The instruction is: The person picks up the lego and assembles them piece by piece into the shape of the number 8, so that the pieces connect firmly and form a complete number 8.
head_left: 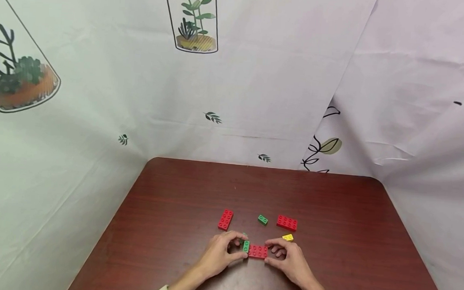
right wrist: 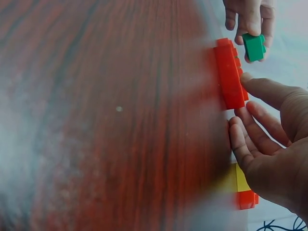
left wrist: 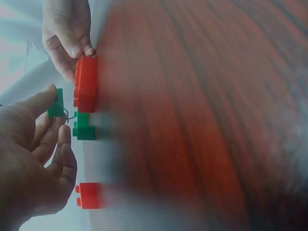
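My left hand [head_left: 219, 253] pinches a small green toy brick [head_left: 246, 246] between thumb and fingers. In the left wrist view this green brick [left wrist: 57, 102] is raised off the table. Just to its right in the head view lies a red eight-stud brick [head_left: 258, 251], studs up. My right hand [head_left: 289, 259] holds the right end of that red brick [right wrist: 230, 77], thumb on the near side and fingertips at the far side. Behind my left fingers, another green brick [left wrist: 85, 127] sits on the table, mostly hidden from the head view.
Beyond the hands, a red brick [head_left: 225, 219] lies at the left, a green two-stud brick [head_left: 263, 220] in the middle and another red brick [head_left: 287, 223] at the right. A yellow brick [head_left: 288, 237] is close behind my right hand. Printed cloth [head_left: 239, 88] hangs around the brown table [head_left: 173, 194].
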`<state>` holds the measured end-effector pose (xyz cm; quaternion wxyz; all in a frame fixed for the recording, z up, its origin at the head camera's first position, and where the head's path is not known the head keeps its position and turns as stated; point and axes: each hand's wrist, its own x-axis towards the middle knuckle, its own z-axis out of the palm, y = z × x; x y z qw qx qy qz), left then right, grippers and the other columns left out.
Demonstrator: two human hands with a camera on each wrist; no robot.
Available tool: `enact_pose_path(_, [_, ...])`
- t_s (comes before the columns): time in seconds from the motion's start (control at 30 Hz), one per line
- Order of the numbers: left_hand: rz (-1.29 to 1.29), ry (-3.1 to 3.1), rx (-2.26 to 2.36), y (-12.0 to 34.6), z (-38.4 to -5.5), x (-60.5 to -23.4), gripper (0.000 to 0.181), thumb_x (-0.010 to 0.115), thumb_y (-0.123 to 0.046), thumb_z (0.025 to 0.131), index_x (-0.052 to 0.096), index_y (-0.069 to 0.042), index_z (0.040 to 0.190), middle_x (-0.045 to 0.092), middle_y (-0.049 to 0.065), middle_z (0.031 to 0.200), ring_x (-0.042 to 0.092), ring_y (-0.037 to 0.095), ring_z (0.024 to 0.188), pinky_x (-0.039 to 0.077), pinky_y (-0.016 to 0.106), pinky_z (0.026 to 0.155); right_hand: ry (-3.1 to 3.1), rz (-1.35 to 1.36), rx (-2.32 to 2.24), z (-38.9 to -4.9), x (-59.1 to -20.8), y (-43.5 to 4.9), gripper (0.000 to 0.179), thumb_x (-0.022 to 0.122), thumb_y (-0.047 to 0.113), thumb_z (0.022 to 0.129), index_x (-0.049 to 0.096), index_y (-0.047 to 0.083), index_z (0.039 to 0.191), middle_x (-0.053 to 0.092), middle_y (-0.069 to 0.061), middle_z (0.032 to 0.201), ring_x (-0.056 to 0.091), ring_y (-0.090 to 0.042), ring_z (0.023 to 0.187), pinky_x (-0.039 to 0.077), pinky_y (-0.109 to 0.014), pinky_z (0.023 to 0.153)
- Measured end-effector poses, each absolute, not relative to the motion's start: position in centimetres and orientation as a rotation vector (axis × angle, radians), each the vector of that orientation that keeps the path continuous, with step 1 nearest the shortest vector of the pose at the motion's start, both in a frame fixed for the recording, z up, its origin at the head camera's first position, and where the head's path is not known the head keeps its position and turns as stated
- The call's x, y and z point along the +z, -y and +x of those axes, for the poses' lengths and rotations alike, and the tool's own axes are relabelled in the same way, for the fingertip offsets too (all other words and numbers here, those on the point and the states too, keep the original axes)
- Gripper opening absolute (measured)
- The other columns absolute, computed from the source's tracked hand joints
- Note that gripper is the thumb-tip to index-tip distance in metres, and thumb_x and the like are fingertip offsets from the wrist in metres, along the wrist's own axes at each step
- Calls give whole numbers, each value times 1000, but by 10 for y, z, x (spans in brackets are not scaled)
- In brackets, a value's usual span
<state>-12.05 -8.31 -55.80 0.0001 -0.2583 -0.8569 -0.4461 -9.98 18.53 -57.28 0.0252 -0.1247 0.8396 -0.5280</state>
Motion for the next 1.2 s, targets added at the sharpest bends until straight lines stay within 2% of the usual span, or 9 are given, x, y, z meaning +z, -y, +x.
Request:
enact_pose_path(0.27, [-792,2690,-1399,76,-119,-562,32,91,-23,86,77,-20,115,72,-2,94,64,12,80,47,21,69,-2621,-378,-1618,-101,-575,-184,37,93,5,80,77,5,114,72,-2,100,64,-13,84,55,-26,73])
enact_pose_path(0.7, [-747,2735,-1358,73,-119,-566,32,92,-23,86,77,-20,114,70,-5,92,61,9,75,42,18,63,-2658,-358,-1571,-102,-576,-183,35,93,4,79,78,9,110,69,2,93,62,-11,82,53,-26,71])
enact_pose_path(0.97, [-744,2736,-1349,72,-118,-566,31,91,-23,86,77,-20,114,71,-4,93,65,10,83,46,21,69,-2666,-351,-1543,-102,-577,-182,32,92,5,81,79,10,109,67,2,91,61,-10,80,53,-26,71])
enact_pose_path(1.2, [-728,2746,-1330,71,-118,-566,29,91,-24,87,78,-21,113,71,-5,91,64,7,81,47,22,70,-2669,-339,-1537,-102,-577,-182,30,92,6,81,79,11,108,67,2,91,61,-9,80,52,-26,71])
